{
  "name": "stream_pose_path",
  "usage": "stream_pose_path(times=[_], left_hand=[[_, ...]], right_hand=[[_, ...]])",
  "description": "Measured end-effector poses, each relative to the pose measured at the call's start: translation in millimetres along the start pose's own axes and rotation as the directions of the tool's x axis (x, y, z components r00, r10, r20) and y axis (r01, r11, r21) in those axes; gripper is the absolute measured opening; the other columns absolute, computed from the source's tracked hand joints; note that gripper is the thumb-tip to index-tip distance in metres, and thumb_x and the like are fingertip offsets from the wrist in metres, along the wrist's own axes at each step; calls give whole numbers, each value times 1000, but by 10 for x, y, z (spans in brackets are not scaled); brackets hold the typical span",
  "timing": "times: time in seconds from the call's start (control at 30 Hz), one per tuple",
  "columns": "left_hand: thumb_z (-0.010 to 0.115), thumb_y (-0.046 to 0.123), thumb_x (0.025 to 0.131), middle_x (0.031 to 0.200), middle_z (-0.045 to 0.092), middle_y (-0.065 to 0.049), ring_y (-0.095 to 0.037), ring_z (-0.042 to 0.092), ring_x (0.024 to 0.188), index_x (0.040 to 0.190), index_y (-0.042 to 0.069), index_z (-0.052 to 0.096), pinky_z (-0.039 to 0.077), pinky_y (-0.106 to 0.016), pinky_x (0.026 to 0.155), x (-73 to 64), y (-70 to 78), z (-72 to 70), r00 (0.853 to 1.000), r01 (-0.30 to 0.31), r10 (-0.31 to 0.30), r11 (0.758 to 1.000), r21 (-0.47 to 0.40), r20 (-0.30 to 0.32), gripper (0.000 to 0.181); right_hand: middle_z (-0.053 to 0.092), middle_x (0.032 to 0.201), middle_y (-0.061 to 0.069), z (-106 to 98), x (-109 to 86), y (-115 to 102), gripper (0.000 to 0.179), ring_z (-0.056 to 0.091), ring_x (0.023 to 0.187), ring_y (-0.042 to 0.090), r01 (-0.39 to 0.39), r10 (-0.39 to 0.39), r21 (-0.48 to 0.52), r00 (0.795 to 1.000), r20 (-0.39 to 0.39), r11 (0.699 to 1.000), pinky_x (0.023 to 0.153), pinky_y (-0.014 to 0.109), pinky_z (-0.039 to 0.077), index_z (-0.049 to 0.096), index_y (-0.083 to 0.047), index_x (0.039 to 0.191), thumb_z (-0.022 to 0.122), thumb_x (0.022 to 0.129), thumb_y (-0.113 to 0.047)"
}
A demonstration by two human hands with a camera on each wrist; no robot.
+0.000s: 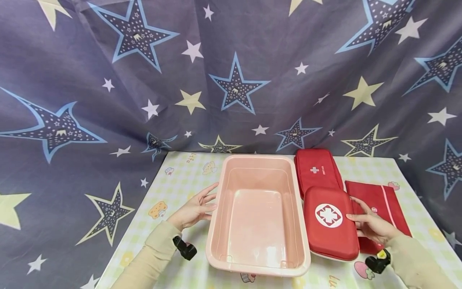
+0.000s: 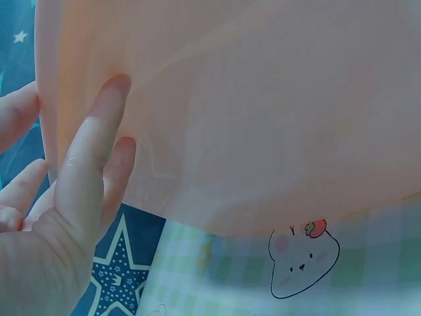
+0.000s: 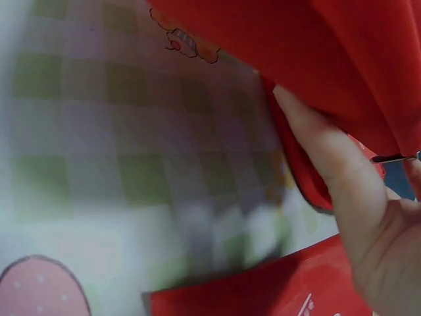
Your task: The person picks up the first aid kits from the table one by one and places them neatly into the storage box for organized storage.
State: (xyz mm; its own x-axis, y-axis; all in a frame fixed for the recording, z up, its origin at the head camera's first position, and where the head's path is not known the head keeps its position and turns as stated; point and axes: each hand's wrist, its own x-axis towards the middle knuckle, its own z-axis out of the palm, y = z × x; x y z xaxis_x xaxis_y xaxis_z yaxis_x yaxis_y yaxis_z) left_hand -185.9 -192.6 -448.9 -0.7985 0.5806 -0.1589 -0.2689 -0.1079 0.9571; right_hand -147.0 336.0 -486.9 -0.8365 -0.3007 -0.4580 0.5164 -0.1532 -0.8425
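A pink plastic basin (image 1: 258,224) stands in the middle of the table in the head view, with nothing inside it. Along its left wall lies my left hand (image 1: 195,208), fingers spread and fairly straight; in the left wrist view fingertips (image 2: 118,85) touch the outer side. My right hand (image 1: 373,224) grips the right edge of a red first-aid case (image 1: 339,241) with a white cross emblem. This case is raised off the table and tilted, close beside the basin's right wall. In the right wrist view the thumb (image 3: 329,151) lies against its underside.
Behind the held case lies another red first-aid case (image 1: 317,172) with a small grey cross. A flat red pouch (image 1: 391,204) with a pink stripe lies to the right. The checked tablecloth (image 1: 180,176) ends at a star-patterned curtain (image 1: 234,132).
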Motion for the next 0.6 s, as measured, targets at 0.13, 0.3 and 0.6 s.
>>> stream_pose_path(times=[0.13, 0.3, 0.6], left_hand=[[55, 0, 92, 152, 17, -29, -25, 59, 113, 154, 13, 5, 56, -39, 80, 0, 4, 5, 1000, 0, 0, 1000, 0, -3, 80], [54, -1, 93, 153, 16, -28, -22, 60, 110, 154, 14, 6, 56, -39, 80, -4, -6, -2, 1000, 2, -2, 1000, -4, -5, 79], [55, 1, 93, 152, 16, -29, -24, 58, 113, 154, 13, 5, 56, -40, 81, -11, -11, -2, 1000, -4, 4, 1000, -21, 6, 80]], right_hand=[[60, 103, -9, 15, -29, -34, 70, 68, 96, 17, 1, -1, 3, 1000, -6, 1000, 86, 46, 52, 1, -43, 142, 49, 98, -18], [60, 103, -8, 14, -42, -120, 64, 68, 95, 16, 22, -22, -6, 1000, -6, 1000, 84, 44, 54, 7, -44, 139, 48, 98, -17], [62, 102, -5, -15, -97, -256, 63, 69, 90, 18, 70, -71, 28, 997, 25, 997, 78, 45, 56, 7, -42, 140, 46, 99, -14]])
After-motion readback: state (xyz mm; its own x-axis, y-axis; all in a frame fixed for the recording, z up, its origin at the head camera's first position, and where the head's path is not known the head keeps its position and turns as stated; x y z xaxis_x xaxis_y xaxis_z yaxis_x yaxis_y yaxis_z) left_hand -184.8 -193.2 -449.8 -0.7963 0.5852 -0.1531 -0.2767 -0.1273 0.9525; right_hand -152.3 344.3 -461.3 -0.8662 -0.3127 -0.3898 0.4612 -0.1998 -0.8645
